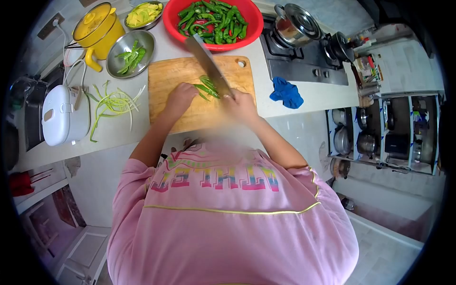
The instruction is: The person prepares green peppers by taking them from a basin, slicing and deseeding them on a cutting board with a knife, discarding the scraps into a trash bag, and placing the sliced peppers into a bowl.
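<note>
A wooden cutting board (166,111) lies on the counter with cut green pepper pieces (207,88) near its middle. My right hand (241,105) is closed round the handle of a large knife (207,61), whose blade slants up and left over the board, just right of the pieces. At the left end of the pieces is my left hand (181,97), its fingers bent together at the tip of a pepper strip. Beyond the board stands a red basin (260,21) full of whole green peppers (223,23).
Left of the board are a metal bowl (146,47) with cut greens, pale green strips (116,105), a white appliance (61,116) and a yellow pot (107,35). To the right lie a blue cloth (286,92) and a gas stove (304,64) with a steel pot (289,31).
</note>
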Motion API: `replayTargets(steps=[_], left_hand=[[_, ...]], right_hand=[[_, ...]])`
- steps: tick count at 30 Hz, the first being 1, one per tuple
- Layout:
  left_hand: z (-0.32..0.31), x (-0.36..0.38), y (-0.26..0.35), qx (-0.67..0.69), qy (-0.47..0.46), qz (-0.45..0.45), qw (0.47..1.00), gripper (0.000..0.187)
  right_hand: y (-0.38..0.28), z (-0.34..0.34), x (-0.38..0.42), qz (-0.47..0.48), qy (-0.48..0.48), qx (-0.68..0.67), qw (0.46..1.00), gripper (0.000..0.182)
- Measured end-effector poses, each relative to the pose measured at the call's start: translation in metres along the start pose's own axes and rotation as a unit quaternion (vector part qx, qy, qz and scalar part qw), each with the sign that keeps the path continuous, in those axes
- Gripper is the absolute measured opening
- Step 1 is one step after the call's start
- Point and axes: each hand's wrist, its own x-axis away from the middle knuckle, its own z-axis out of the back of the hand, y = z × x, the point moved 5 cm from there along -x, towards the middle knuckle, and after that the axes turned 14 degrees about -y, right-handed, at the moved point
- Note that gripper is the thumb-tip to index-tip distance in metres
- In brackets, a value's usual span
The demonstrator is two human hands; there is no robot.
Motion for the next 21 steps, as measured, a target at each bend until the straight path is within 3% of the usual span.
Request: replayTargets(steps=[4,7,11,17,21], left_hand=[[0.011,-0.014,0.012,0.017,0.045,0.025,0.999,0.007],[0.005,-0.042,0.023,0.025,0.043,0.012,0.999,0.006],[-0.017,-0.069,0.026,0.026,-0.023,0.001,0.999,0.008],[-0.024,-0.069,0.017,0.037,-0.079,0.013,0.996,0.009],[-0.013,-0.063,0.016,0.029,-0.048,0.012,0.998,0.011]], right_hand=[[0.021,0.032,0.03,-0.059,0.061,-0.098,0.992,0.016],[0.045,0.037,0.041,-0.136,0.033,-0.15,0.979,0.017],[0.066,0.029,0.046,-0.071,0.06,-0.156,0.983,0.016],[0.057,0.032,0.058,-0.122,0.034,-0.27,0.955,0.015],[0.064,0.038,0.061,-0.108,0.039,-0.24,0.964,0.015]])
